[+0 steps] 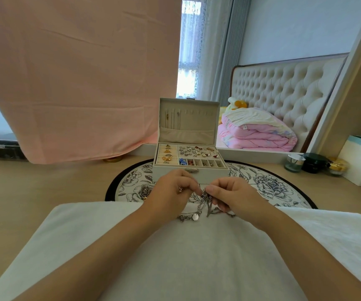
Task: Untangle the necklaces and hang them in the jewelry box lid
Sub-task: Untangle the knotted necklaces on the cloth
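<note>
Both bare forearms reach from the lower corners to the frame's centre. The left hand [172, 192] and right hand [235, 197], fingertips nearly meeting, pinch tangled silver chain necklaces [206, 206].

Dull silver metal necklaces [205, 206] sit tangled over a matt white terry towel [197, 257] at the near edge of the desk [34, 192], smooth pale wood; the jewelry box [214, 172] is matt white leather-look (lining beige, velvety).
</note>
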The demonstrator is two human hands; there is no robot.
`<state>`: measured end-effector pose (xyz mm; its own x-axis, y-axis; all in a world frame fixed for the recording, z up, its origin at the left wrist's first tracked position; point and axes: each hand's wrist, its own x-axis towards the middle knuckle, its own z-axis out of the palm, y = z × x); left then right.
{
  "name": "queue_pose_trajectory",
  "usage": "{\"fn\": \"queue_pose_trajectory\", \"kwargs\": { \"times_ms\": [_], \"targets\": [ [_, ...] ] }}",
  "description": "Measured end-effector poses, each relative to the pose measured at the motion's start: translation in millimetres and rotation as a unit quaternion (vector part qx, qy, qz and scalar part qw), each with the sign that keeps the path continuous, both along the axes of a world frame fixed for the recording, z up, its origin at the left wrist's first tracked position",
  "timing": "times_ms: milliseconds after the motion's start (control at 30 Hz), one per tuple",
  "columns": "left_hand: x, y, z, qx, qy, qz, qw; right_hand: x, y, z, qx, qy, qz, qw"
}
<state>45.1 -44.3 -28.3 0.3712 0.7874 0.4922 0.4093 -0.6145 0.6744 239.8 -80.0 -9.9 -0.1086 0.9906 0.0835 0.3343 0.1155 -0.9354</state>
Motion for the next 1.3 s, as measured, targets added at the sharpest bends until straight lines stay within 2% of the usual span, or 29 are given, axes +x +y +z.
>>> {"fn": "queue_pose_trajectory", "kwargs": {
  "times_ms": [100,300,467,567,667,767,833,900,1000,1100,1200,1300],
  "targets": [
    [4,-5,2,-0.035,0.008,0.009,0.999,-1,-1,1,0.005,-0.005,-0.017,1.000],
    [9,-7,0,-0.103,-0.042,0.001,0.994,-1,-3,4,0.009,-0.013,-0.021,1.000],
    [6,-6,2,-0.143,-0.091,0.061,0.984,-1,-1,3,0.001,-0.053,-0.074,0.996],
    [4,-5,4,-0.178,-0.120,0.064,0.975,2,-1,2,0.004,-0.043,-0.052,0.998],
    [7,-5,2,-0.173,-0.086,0.093,0.977,1,-2,1,0.010,-0.028,0.001,1.000],
    [8,-5,1,-0.123,-0.038,0.117,0.985,-4,-2,-1,0.019,-0.032,0.023,0.999],
    [5,-4,2,-0.105,-0.009,0.118,0.987,-6,-2,1,0.025,0.036,0.015,0.999],
    [1,-2,4,-0.143,-0.014,0.104,0.984,-6,-3,6,0.022,0.136,0.010,0.990],
    [-2,0,8,-0.193,-0.033,0.098,0.976,-5,0,7,0.002,0.261,-0.001,0.965],
    [-2,0,13,-0.237,-0.002,0.075,0.969,-3,3,7,-0.018,0.364,0.002,0.931],
    [-1,2,15,-0.346,-0.052,0.048,0.935,1,3,6,-0.009,0.410,0.025,0.912],
    [-5,4,14,-0.432,-0.153,0.030,0.888,7,2,3,0.001,0.382,0.061,0.922]
  ]
}}
